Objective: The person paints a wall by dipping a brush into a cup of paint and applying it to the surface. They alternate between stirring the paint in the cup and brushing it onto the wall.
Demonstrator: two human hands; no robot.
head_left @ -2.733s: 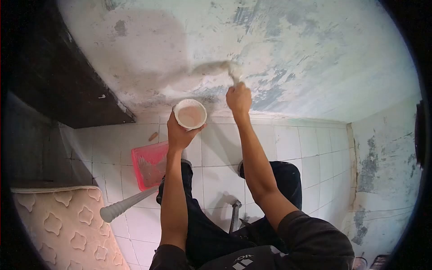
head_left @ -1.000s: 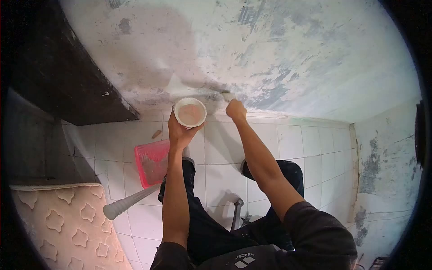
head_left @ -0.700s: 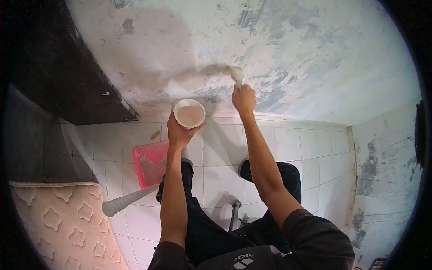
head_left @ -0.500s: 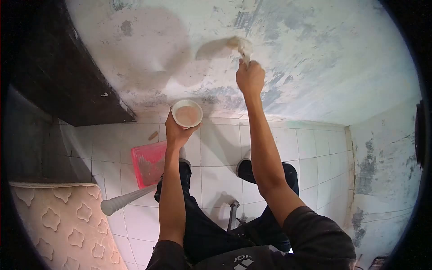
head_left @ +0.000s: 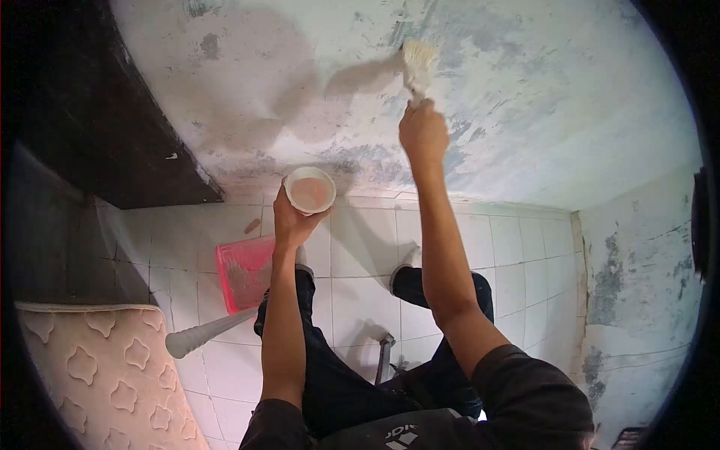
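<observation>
My right hand [head_left: 424,133] is closed round the handle of a paintbrush [head_left: 418,64], its pale bristles pointing up against the patchy white and grey wall [head_left: 510,97]. Lower and to the left, my left hand [head_left: 295,221] grips a white cup [head_left: 289,196] from beneath and the side. Inside the cup is a pale pinkish liquid [head_left: 309,193]. The brush and the cup are well apart, and a shadow of the brush falls on the wall to its left.
A pink dustpan [head_left: 225,281] with a grey handle [head_left: 202,337] lies on the white tiled floor [head_left: 360,247], left of my legs. A quilted mattress [head_left: 105,367] is at lower left. Between my feet lies a hammer-like tool [head_left: 385,356]. A dark panel [head_left: 105,127] stands against the wall.
My right hand and the paintbrush have moved up and slightly right along the wall, and the bristles now show more spread. The left hand with the cup has hardly moved.
</observation>
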